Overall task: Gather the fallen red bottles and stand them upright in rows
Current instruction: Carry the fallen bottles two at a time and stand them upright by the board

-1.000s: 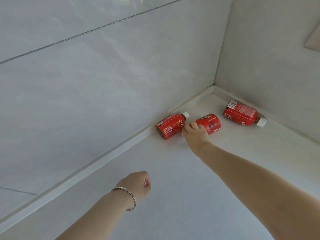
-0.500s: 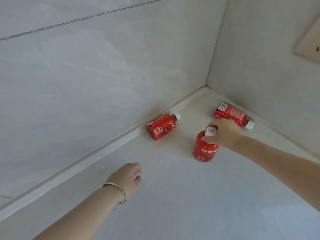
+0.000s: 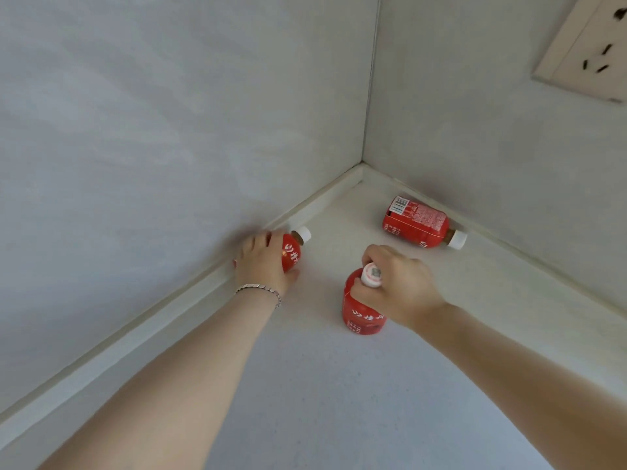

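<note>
My right hand (image 3: 395, 284) grips the standing bottle (image 3: 363, 310) by its neck; left hand (image 3: 263, 261) wraps the wall bottle (image 3: 292, 254) (round, could roll away if fumbled).

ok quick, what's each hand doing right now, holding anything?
Left hand: closed over the fallen bottle by the wall.
Right hand: closed on the neck of the upright bottle.
</note>
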Demonstrator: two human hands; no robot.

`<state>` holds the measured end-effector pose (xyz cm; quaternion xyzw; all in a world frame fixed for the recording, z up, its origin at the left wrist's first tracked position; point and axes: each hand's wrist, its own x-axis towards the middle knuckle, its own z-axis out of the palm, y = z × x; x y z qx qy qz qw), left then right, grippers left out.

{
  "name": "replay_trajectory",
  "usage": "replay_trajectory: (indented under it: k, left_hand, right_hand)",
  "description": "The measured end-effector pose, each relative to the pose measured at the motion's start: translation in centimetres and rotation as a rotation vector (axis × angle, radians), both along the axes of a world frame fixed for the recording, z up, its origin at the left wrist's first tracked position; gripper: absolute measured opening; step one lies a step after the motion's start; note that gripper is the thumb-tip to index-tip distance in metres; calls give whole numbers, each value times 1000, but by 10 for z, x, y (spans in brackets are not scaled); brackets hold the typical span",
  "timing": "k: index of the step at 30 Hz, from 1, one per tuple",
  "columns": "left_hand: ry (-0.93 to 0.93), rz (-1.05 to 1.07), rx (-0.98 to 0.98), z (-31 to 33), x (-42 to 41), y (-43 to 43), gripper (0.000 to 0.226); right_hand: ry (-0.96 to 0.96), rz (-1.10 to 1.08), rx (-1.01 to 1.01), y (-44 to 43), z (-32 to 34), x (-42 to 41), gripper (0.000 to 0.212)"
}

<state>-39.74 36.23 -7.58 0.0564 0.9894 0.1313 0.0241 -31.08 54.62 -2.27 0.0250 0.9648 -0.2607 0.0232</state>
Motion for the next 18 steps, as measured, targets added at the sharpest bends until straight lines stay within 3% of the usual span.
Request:
replay_trajectory:
  k: [3,7,9,12,14,18]
  left_hand:
    - [130,13,-93,-14,2,-3,72]
    - [103,27,-86,-10,3,-18,76]
    - [137,39,71,-6,22,-27,77]
    - [121,262,559,-2,76,-31,80]
    - [90,386,769,0,107,-35,82]
    - [13,291,651,20,118,-51,65]
  right_hand:
    - [-17,25,-7,2,0,-1,28]
    - [-12,24,-22,3,-2,-2,28]
    - [-7,25,-25,3,-3,-2,26]
    - [-8,25,-26,3,-4,-2,21]
    - [-21,28,-26,4,-4,-2,22]
    - [-45,16,-13,2,-2,-1,22]
